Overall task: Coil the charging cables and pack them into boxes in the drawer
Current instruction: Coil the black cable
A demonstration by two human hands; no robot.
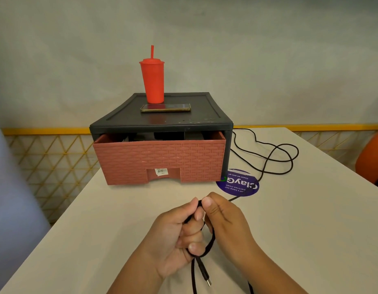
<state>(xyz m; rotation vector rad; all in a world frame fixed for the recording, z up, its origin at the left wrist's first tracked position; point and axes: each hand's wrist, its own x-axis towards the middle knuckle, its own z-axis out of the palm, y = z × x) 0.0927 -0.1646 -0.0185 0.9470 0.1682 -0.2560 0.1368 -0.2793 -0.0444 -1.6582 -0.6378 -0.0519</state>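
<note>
A black braided cable (211,242) is held just in front of the drawer (160,160), above the tabletop (99,230). A small loop is enclosed by the curled fingers of the left grip (177,236), and the strand is pinched at the loop's top by the right grip (224,217). The plug (208,282) hangs below. The rest is trailed in slack loops to the right of the drawer, past a purple sticker (237,183). The cable is judged light, limp and springy, so coils are best pinned where they cross, not at the plug. A red cup (153,81) and a phone (165,107) are carried above the drawer.
</note>
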